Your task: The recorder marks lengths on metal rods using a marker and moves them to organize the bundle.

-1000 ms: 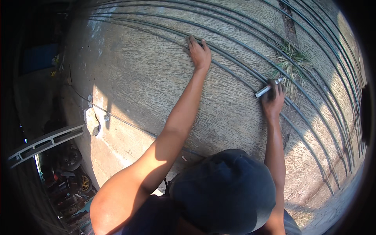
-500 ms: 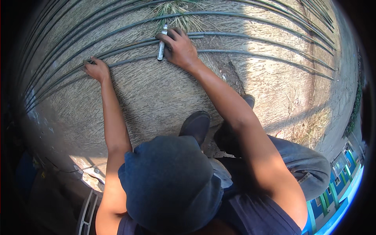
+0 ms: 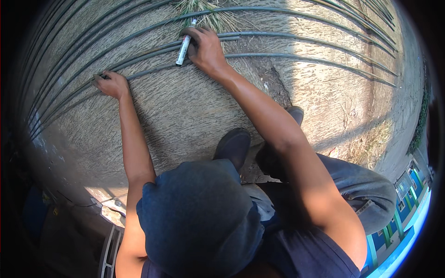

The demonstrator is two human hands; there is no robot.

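My right hand (image 3: 206, 52) is closed around a white paint marker (image 3: 184, 46) with dark ends. The marker slants across the steel rods (image 3: 153, 53), its lower end by the nearest rod. My left hand (image 3: 111, 85) reaches farther along to the left, its fingers bent and closed on a steel rod (image 3: 83, 88); the fingertips are partly hidden. Two rods lie close side by side between my hands, and one of them ends just right of my right hand.
More long rods (image 3: 278, 13) run across the rough concrete ground (image 3: 185, 111). Dry grass (image 3: 208, 18) sticks out beyond my right hand. My dark shoes (image 3: 232, 147) stand on the near side, beside a broken strip in the concrete. A metal frame (image 3: 110, 248) lies at lower left.
My right hand has shifted slightly left and away, and the marker has tilted so that its lower end points more to the left. My left hand keeps nearly the same place.
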